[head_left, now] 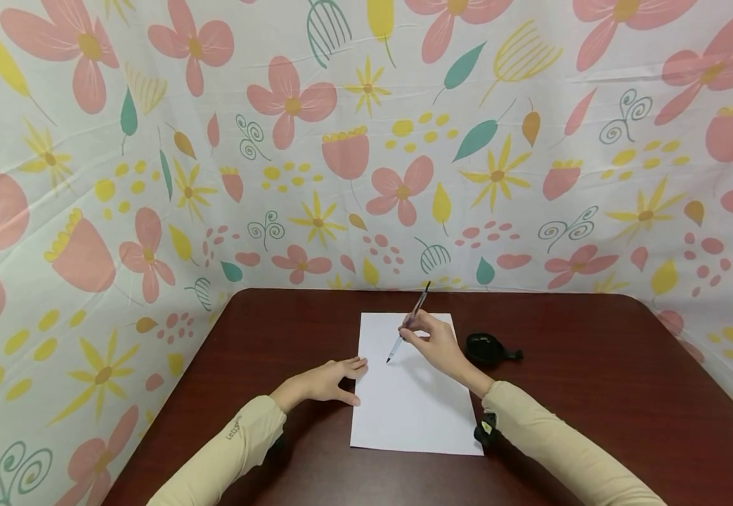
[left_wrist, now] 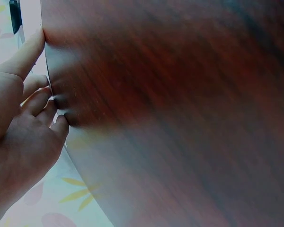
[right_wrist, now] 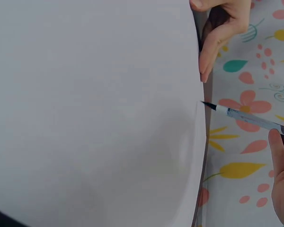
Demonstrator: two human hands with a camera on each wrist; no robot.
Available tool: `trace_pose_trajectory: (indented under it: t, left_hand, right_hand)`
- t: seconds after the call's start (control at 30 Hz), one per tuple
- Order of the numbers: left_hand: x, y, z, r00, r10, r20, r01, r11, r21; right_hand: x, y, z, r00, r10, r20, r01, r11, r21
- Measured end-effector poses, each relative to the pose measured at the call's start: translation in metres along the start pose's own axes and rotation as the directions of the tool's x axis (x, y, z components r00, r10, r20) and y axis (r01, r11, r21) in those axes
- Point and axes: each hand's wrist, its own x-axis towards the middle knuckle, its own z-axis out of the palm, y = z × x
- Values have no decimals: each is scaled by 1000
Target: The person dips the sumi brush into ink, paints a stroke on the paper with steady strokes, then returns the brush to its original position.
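Observation:
A sheet of white paper lies on the dark table, with no marks that I can make out. My right hand pinches a writing brush between thumb and fingers, its top leaning up and to the right. The dark pointed tip is down at the upper left part of the sheet; in the right wrist view the brush tip is at or just above the paper, and I cannot tell if it touches. My left hand rests at the paper's left edge, fingers spread and loosely extended, fingertips on the sheet's margin.
A small black dish with a short handle sits right of the paper, close to my right forearm. The reddish-brown table ends at a flower-patterned cloth behind and at the sides. A black device is at my right wrist.

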Motion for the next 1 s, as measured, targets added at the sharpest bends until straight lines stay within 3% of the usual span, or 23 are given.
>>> trace_pose_trajectory:
  t: [0.23, 0.53, 1.0]
  left_hand:
    - [0, -1, -1, 1000, 5, 8, -5, 1000, 8]
    - [0, 0, 1, 1000, -1, 10, 1, 1000, 10]
    - [-4, 3, 0, 1000, 3, 8, -3, 1000, -23]
  right_hand:
    - [-2, 4, 0, 1000, 31, -3, -31, 997, -75]
    - [-4, 3, -1, 997, 68, 19, -66, 994, -91]
    - [-4, 0, -10, 995, 76, 68, -65, 986, -151]
